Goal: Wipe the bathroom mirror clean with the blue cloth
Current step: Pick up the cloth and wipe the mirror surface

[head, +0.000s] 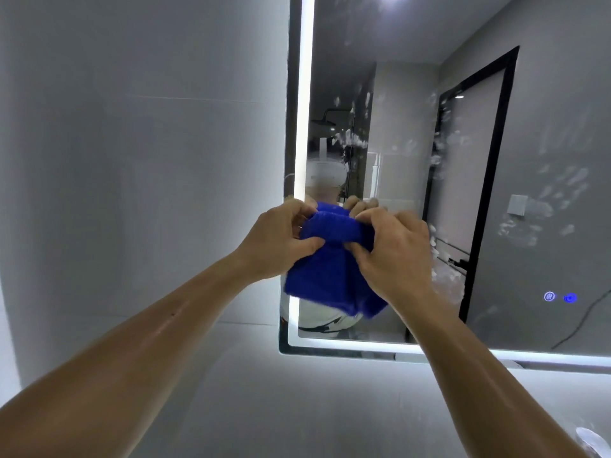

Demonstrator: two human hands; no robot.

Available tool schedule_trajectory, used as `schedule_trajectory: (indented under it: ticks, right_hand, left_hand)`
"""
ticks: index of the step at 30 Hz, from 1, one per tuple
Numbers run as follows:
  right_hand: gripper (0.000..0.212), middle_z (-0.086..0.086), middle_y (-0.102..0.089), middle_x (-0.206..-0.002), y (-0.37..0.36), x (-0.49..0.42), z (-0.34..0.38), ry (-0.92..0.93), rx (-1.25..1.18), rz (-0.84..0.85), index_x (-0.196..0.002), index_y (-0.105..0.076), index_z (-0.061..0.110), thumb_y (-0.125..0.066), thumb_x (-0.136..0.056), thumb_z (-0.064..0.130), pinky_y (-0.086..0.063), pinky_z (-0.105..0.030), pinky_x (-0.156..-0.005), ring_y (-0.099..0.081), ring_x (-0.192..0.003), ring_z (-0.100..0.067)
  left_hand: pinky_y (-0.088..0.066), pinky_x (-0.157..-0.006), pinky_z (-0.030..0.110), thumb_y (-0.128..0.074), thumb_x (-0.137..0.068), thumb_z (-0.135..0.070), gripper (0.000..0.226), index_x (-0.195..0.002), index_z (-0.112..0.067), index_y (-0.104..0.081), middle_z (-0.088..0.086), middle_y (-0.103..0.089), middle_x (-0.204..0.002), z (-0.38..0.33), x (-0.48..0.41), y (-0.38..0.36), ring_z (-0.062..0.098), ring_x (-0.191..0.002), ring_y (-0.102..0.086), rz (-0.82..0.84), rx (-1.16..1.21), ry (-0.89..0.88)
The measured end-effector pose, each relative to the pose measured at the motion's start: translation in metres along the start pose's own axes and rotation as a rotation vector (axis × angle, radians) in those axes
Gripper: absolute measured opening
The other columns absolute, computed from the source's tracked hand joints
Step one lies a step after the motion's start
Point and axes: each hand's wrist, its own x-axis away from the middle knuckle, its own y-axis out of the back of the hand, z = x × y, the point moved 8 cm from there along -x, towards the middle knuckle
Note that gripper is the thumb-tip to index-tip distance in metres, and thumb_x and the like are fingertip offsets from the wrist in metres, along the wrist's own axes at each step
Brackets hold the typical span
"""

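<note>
The blue cloth [330,276] hangs in front of the mirror's lower left part, bunched along its top edge. My left hand [277,239] pinches that edge on the left, thumb in front. My right hand [393,249] grips it on the right. The bathroom mirror [545,127] has a lit white strip along its left and bottom edges. White smears and handprints dot its glass in the middle and at the right. Whether the cloth touches the glass cannot be told.
A pale tiled wall [148,160] fills the left side. Two blue touch buttons [560,297] glow at the mirror's lower right. The mirror reflects a black-framed door and a shower head. A white object [591,441] shows at the bottom right corner.
</note>
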Motion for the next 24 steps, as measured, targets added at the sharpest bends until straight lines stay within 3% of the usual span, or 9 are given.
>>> schedule_trajectory:
  ticks: [3, 6, 8, 10, 13, 15, 20, 24]
  right_hand:
    - [0.019, -0.006, -0.059, -0.105, 0.001, -0.002, 0.007, 0.015, 0.122, -0.209, -0.095, -0.067, 0.014, -0.073, -0.077, 0.013, -0.040, -0.036, -0.078, -0.050, -0.092, -0.026]
    - [0.030, -0.015, -0.061, -0.096, -0.017, -0.001, 0.010, -0.022, 0.089, -0.224, -0.110, -0.069, 0.008, -0.071, -0.080, 0.003, -0.052, -0.044, -0.067, -0.058, -0.081, -0.032]
    - [0.038, -0.015, -0.062, -0.092, -0.031, 0.006, 0.015, -0.022, 0.095, -0.238, -0.121, -0.065, 0.005, -0.069, -0.083, 0.001, -0.052, -0.041, -0.066, -0.058, -0.077, -0.030]
    - [0.048, -0.015, -0.060, -0.102, -0.045, 0.017, 0.017, -0.019, 0.110, -0.240, -0.133, -0.058, 0.008, -0.068, -0.086, 0.010, -0.048, -0.040, -0.077, -0.056, -0.087, -0.030]
    - [0.062, -0.013, -0.046, -0.127, -0.068, 0.033, 0.019, -0.009, 0.178, -0.194, -0.145, -0.045, 0.016, -0.058, -0.090, 0.043, -0.032, -0.048, -0.104, -0.047, -0.114, -0.033]
    - [0.076, -0.012, -0.037, -0.136, -0.077, 0.035, 0.021, -0.012, 0.205, -0.199, -0.146, -0.040, 0.018, -0.053, -0.086, 0.062, -0.019, -0.051, -0.114, -0.039, -0.125, -0.034]
    - [0.093, -0.014, -0.006, -0.161, -0.091, 0.020, 0.022, 0.024, 0.257, -0.163, -0.153, -0.024, 0.022, -0.046, -0.081, 0.077, -0.001, -0.059, -0.117, -0.002, -0.148, -0.041]
    - [0.090, -0.013, -0.006, -0.162, -0.101, 0.015, 0.022, 0.051, 0.277, -0.096, -0.155, -0.013, 0.030, -0.034, -0.083, 0.080, -0.001, -0.067, -0.113, -0.001, -0.146, -0.046]
  left_hand:
    - [-0.043, -0.068, 0.003, -0.071, -0.085, -0.016, 0.024, -0.105, -0.026, -0.061, -0.016, -0.065, -0.093, 0.005, -0.013, -0.001, -0.004, -0.076, -0.060, -0.115, -0.135, -0.014]
    - [-0.048, -0.085, 0.025, -0.071, -0.086, -0.027, 0.028, -0.113, -0.023, -0.070, -0.007, -0.071, -0.103, 0.017, -0.018, 0.000, 0.009, -0.090, -0.060, -0.250, -0.301, 0.032]
    - [-0.043, -0.084, 0.029, -0.073, -0.085, -0.031, 0.028, -0.112, -0.024, -0.072, -0.004, -0.071, -0.104, 0.020, -0.016, 0.003, 0.011, -0.092, -0.052, -0.349, -0.384, 0.030]
    - [-0.038, -0.081, 0.027, -0.073, -0.084, -0.032, 0.030, -0.112, -0.024, -0.072, -0.003, -0.068, -0.101, 0.024, -0.015, 0.004, 0.011, -0.091, -0.047, -0.374, -0.395, 0.019]
    - [-0.039, -0.081, 0.026, -0.069, -0.081, -0.031, 0.037, -0.117, -0.022, -0.070, -0.004, -0.066, -0.099, 0.026, -0.012, 0.005, 0.012, -0.091, -0.049, -0.322, -0.337, -0.024]
    - [-0.039, -0.080, 0.023, -0.062, -0.076, -0.032, 0.044, -0.118, -0.020, -0.069, -0.008, -0.064, -0.097, 0.023, -0.007, 0.010, 0.011, -0.089, -0.050, -0.334, -0.271, -0.059]
    - [-0.040, -0.073, 0.012, -0.062, -0.081, -0.021, 0.031, -0.110, -0.012, -0.069, -0.002, -0.065, -0.099, 0.019, 0.005, 0.035, 0.011, -0.084, -0.054, -0.518, -0.219, -0.104]
    - [-0.038, -0.075, 0.008, -0.064, -0.082, -0.016, 0.027, -0.108, -0.011, -0.068, -0.002, -0.063, -0.102, 0.021, 0.007, 0.047, 0.009, -0.086, -0.054, -0.594, -0.220, -0.105]
